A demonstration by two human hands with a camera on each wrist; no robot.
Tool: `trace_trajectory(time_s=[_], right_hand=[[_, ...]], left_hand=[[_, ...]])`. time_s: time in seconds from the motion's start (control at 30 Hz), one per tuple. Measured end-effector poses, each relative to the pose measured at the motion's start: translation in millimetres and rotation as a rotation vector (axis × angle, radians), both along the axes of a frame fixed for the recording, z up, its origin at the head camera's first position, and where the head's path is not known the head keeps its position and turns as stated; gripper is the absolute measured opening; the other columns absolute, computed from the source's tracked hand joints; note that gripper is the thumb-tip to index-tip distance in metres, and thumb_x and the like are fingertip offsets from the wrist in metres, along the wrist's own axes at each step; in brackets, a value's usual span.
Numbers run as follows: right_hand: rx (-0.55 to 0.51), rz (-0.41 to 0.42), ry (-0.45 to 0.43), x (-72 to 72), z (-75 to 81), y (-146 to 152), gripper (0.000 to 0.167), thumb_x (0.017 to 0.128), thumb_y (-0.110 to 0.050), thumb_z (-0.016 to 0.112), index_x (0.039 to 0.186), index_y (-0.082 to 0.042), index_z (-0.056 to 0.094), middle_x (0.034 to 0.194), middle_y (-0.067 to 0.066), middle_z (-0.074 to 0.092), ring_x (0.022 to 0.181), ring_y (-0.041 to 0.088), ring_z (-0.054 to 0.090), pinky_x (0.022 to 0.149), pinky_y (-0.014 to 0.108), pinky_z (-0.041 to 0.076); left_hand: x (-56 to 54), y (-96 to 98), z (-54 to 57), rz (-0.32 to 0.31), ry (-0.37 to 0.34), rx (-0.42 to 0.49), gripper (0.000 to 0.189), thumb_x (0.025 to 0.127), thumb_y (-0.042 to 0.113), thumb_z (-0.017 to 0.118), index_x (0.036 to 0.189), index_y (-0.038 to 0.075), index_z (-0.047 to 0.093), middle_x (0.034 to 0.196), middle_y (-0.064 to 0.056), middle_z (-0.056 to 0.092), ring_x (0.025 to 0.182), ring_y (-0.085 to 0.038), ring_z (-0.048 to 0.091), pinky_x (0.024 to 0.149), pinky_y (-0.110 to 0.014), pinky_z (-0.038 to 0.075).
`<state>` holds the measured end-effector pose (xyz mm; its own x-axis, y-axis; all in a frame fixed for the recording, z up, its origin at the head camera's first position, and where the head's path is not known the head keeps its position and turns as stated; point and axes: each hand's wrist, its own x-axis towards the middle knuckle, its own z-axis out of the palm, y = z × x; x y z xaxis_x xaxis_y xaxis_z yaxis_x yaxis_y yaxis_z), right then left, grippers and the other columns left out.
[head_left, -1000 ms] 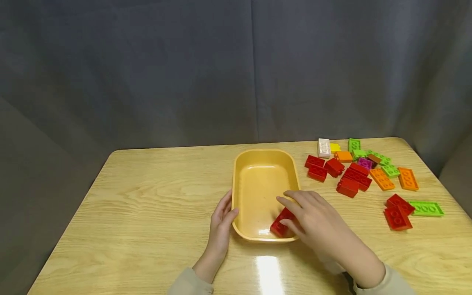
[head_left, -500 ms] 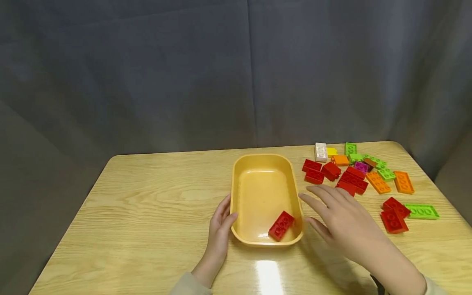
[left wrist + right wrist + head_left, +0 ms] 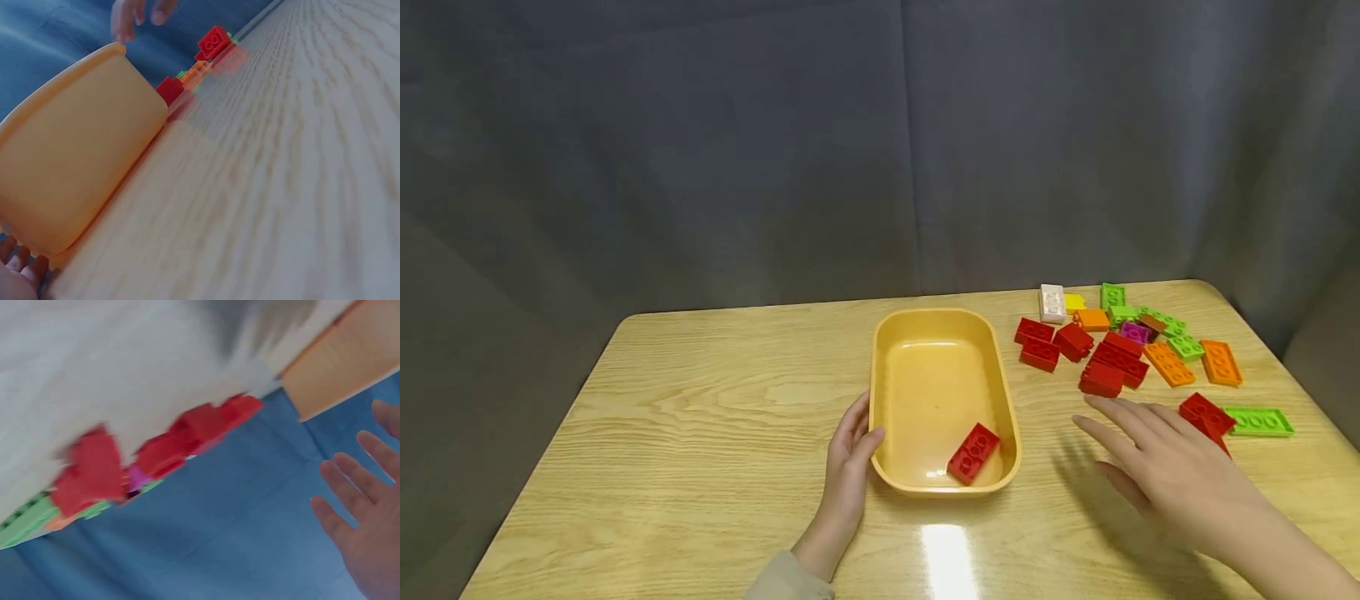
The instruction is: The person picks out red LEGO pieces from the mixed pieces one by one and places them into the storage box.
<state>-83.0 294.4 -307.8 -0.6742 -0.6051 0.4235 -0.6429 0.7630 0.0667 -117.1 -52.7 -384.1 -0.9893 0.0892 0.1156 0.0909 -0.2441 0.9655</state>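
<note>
Left hand (image 3: 847, 464) is gripping the yellow tray (image 3: 925, 392) at eight o'clock, red brick (image 3: 973, 453) lying inside at five. Right hand (image 3: 1180, 479), loosely spread and empty, is hovering between three and four; a low sweep could be scattering the nearby red pair (image 3: 1207, 412).

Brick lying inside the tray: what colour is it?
The brick in the tray is red; the head view shows it best.

Dark drapes (image 3: 760, 158) around a wooden table (image 3: 715, 417) suggest a booth.
</note>
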Motion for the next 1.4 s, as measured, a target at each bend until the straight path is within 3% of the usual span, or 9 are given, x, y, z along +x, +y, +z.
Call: trace_trajectory(time_s=[0.13, 0.23, 0.67, 0.77, 0.9, 1.07, 1.17, 1.2, 1.4], right_hand=[[0.012, -0.020, -0.004, 0.7, -7.9, 16.0, 0.071, 0.103, -0.056, 0.012, 0.132, -0.010, 0.058, 0.132, 0.013, 0.057, 0.113, 0.032, 0.056, 0.117, 0.025, 0.017], [0.016, -0.031, -0.005, 1.4, -14.0, 29.5, 0.073, 0.103, -0.055, 0.011, 0.130, -0.007, 0.059, 0.129, 0.014, 0.056, 0.111, 0.034, 0.055, 0.115, 0.016, -0.003], [-0.007, -0.076, 0.031, 3.7, -33.0, 76.9, 0.073, 0.104, -0.056, 0.015, 0.118, -0.005, 0.065, 0.121, 0.020, 0.060, 0.108, 0.042, 0.055, 0.117, 0.021, -0.001], [-0.001, -0.068, 0.027, 1.1, -33.2, 83.7, 0.074, 0.104, -0.056, 0.014, 0.117, -0.005, 0.066, 0.121, 0.019, 0.060, 0.105, 0.040, 0.057, 0.119, 0.026, 0.014], [-0.012, -0.058, 0.042, -1.6, -34.5, 92.1, 0.074, 0.103, -0.058, 0.016, 0.115, -0.004, 0.066, 0.121, 0.019, 0.060, 0.102, 0.038, 0.059, 0.114, 0.023, 0.020], [-0.017, -0.042, 0.039, -2.0, -37.4, 100.7, 0.073, 0.103, -0.058, 0.020, 0.116, -0.002, 0.065, 0.120, 0.021, 0.060, 0.103, 0.039, 0.057, 0.115, 0.015, 0.002], [-0.006, -0.066, 0.020, -0.2, -40.5, 102.1, 0.076, 0.102, -0.059, 0.017, 0.118, -0.002, 0.064, 0.120, 0.021, 0.058, 0.105, 0.039, 0.055, 0.116, 0.018, 0.001], [-0.001, -0.076, 0.015, 0.5, -41.5, 102.7, 0.077, 0.102, -0.060, 0.016, 0.119, -0.002, 0.064, 0.120, 0.021, 0.058, 0.104, 0.039, 0.055, 0.119, 0.025, 0.011], [0.008, -0.117, -0.002, -2.1, -46.2, 108.1, 0.081, 0.100, -0.063, 0.014, 0.122, -0.002, 0.063, 0.123, 0.020, 0.056, 0.104, 0.040, 0.057, 0.119, 0.026, 0.008]], left_hand=[[-0.6, -2.0, 1.7, 0.000, 0.005, -0.012, 0.058, 0.098, 0.010, 0.048, 0.150, -0.007, 0.028, 0.153, -0.025, 0.033, 0.141, -0.038, 0.032, 0.106, -0.021, 0.037], [-0.7, -2.5, 2.2, -0.002, 0.000, -0.016, 0.059, 0.098, 0.011, 0.048, 0.150, -0.007, 0.028, 0.153, -0.025, 0.032, 0.141, -0.038, 0.032, 0.106, -0.020, 0.036], [0.9, -1.3, -0.7, 0.008, -0.019, -0.005, 0.058, 0.097, 0.008, 0.049, 0.150, -0.007, 0.030, 0.152, -0.025, 0.035, 0.140, -0.038, 0.034, 0.105, -0.021, 0.038], [0.1, -2.1, -0.3, 0.013, -0.009, -0.001, 0.057, 0.097, 0.007, 0.048, 0.149, -0.007, 0.030, 0.152, -0.025, 0.035, 0.140, -0.038, 0.034, 0.106, -0.022, 0.039], [-1.5, -3.1, 2.0, 0.008, -0.007, -0.004, 0.057, 0.097, 0.007, 0.049, 0.150, -0.006, 0.031, 0.151, -0.025, 0.036, 0.139, -0.038, 0.036, 0.106, -0.025, 0.040], [0.2, -1.4, 1.6, 0.013, -0.010, -0.010, 0.057, 0.097, 0.009, 0.049, 0.150, -0.006, 0.030, 0.152, -0.024, 0.036, 0.139, -0.036, 0.036, 0.105, -0.020, 0.038], [0.7, -2.1, 2.0, 0.007, -0.012, -0.007, 0.057, 0.098, 0.008, 0.048, 0.150, -0.006, 0.030, 0.152, -0.023, 0.036, 0.139, -0.035, 0.036, 0.105, -0.020, 0.038], [0.9, -2.1, 1.9, 0.005, -0.014, -0.006, 0.057, 0.098, 0.008, 0.048, 0.150, -0.006, 0.030, 0.152, -0.023, 0.036, 0.139, -0.035, 0.036, 0.105, -0.020, 0.038], [-0.9, -2.7, 0.9, -0.006, 0.003, -0.013, 0.057, 0.098, 0.009, 0.048, 0.149, -0.007, 0.030, 0.150, -0.025, 0.036, 0.138, -0.037, 0.036, 0.105, -0.021, 0.039]])
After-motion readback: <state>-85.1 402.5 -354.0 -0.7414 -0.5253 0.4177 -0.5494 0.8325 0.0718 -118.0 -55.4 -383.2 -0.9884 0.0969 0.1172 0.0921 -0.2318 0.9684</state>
